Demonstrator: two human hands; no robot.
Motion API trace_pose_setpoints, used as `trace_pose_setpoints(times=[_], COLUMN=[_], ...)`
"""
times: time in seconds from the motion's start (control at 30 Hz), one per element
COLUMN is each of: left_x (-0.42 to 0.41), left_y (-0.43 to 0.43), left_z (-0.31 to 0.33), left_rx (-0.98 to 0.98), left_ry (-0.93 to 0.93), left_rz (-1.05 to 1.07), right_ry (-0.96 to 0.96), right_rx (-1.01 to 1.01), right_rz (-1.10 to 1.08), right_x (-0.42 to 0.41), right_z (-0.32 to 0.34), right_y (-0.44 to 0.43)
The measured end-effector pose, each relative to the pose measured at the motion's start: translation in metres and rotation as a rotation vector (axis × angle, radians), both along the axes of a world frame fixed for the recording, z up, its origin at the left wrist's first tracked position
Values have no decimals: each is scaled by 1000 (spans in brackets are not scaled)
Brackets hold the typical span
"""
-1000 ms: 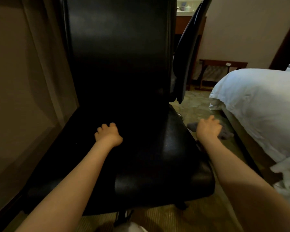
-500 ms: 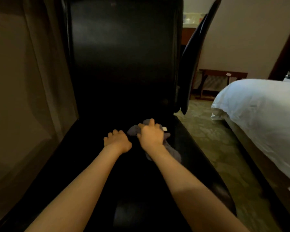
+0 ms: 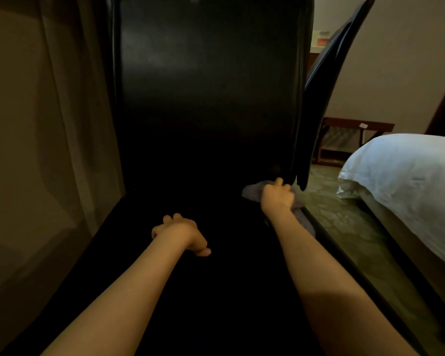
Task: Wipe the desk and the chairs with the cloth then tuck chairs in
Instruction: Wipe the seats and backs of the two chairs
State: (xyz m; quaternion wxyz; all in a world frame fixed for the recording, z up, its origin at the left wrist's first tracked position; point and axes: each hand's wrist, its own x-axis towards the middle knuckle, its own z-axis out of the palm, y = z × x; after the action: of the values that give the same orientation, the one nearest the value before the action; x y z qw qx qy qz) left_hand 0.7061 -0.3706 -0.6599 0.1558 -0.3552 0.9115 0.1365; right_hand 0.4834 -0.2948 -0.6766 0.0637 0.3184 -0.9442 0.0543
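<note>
the chair seat is being wiped: the cloth, right of frame centre, is gripped by the right hand, fingers curled on it. the left hand, loosely bent and empty, is rested on the seat. a sweep across is needed next.

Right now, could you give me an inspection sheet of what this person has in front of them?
Surface: black chair seat, dark and glossy, its tall backrest upright behind.
Job's things: grey cloth bunched at the seat's back right corner; second chair to the right of the backrest.
Clutter: nothing seen.
Hands: right hand grips the cloth; left hand rests on the seat, holding nothing.
Cables: nothing seen.
Surroundings: curtain on the left, bed with white bedding on the right, wooden rack by the far wall, patterned carpet.
</note>
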Motion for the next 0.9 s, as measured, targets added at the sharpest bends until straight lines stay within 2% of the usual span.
trace_pose_setpoints(times=[0.1, 0.23, 0.37, 0.43, 0.5, 0.6, 0.67, 0.8, 0.9], left_x=[1, 4, 15, 25, 39, 64, 87, 132, 146], left_y=[2, 4, 1, -7, -20, -40, -55, -88, -102], left_z=[-3, -3, -7, -6, -3, 1, 1, -9, -25], left_rx=[3, 3, 83, 175, 134, -50, -84, 26, 94], left_ry=[20, 89, 196, 339, 452, 404, 313, 145, 96], left_rz=[-4, 15, 6, 70, 158, 336, 506, 620, 569], right_ry=[43, 80, 89, 117, 69, -68, -79, -106, -152], right_rx=[54, 100, -9, -125, -143, -57, -52, -120, -158], right_rz=[-206, -374, -273, -213, -138, -18, 45, 150, 232], right_x=[-28, -44, -36, -21, 4, 47, 69, 89, 94], right_z=[3, 10, 20, 26, 30, 27, 16, 4, 5], right_y=[35, 78, 75, 49, 13, -41, -72, -112, -133])
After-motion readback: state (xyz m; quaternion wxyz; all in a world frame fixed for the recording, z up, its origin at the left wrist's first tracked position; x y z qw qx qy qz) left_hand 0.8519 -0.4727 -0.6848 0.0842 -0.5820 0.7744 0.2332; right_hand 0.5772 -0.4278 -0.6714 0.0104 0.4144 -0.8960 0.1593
